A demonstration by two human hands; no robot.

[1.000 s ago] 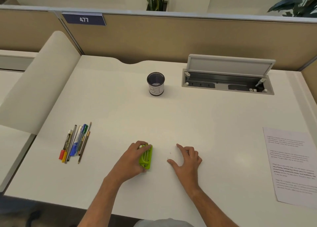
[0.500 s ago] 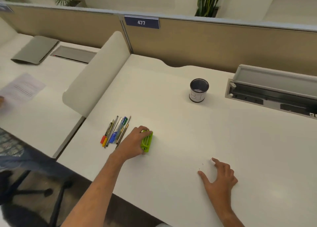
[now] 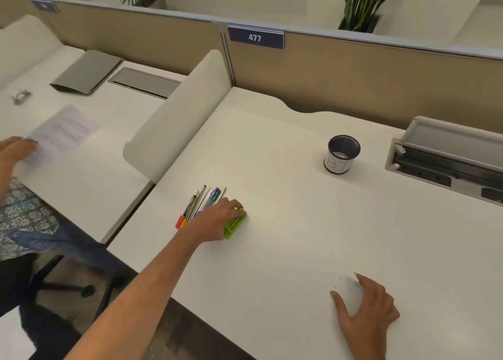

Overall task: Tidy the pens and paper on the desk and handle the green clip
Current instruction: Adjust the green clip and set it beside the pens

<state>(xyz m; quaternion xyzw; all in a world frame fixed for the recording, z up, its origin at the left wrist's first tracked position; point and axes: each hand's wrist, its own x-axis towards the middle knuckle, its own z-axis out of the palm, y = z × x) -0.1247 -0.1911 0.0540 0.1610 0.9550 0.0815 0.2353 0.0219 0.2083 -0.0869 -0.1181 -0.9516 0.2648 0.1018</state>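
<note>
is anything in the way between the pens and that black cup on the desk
Nothing visible does. Only bare desk lies between the pens and the black cup. The left hand, holding the green clip, sits over the pens' near ends, to the side of that path.

The left hand [image 3: 215,221] has slid the green clip [image 3: 236,225] sideways. 1 second ago the pens [image 3: 201,200] lay well apart from its fingers; now they lie just beside its knuckles. The right hand [image 3: 367,313], near those fingers before, is now well apart.
</note>
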